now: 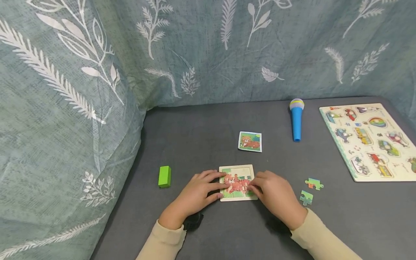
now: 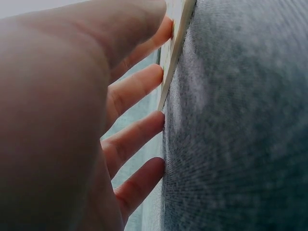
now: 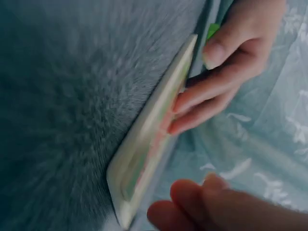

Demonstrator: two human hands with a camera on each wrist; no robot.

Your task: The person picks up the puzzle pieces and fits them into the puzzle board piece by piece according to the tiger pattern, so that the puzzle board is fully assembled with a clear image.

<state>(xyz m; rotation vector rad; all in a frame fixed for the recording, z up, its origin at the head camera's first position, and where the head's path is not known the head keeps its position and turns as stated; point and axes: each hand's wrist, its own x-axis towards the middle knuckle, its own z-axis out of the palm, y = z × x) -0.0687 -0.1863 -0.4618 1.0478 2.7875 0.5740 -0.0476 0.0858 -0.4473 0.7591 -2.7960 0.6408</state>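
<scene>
A small wooden jigsaw puzzle (image 1: pixel 236 198) with a reddish animal on green lies flat on the dark table. Many of its pieces sit in the frame; bare wood shows along its upper right part. My left hand (image 1: pixel 198 189) rests at the puzzle's left side, fingers spread and fingertips on the pieces and frame. In the left wrist view its fingers (image 2: pixel 137 139) stand apart. My right hand (image 1: pixel 276 195) is at the puzzle's right edge, thumb and fingertips close together over the pieces. In the right wrist view those fingers (image 3: pixel 185 197) are bunched; whether a piece is between them is hidden.
Two loose puzzle pieces (image 1: pixel 314 183) lie right of my right hand. A picture card (image 1: pixel 250 141) is behind the puzzle, a blue toy microphone (image 1: pixel 296 121) farther back. A wooden vehicle board (image 1: pixel 352 151) lies at right, a green block (image 1: pixel 164 176) at left.
</scene>
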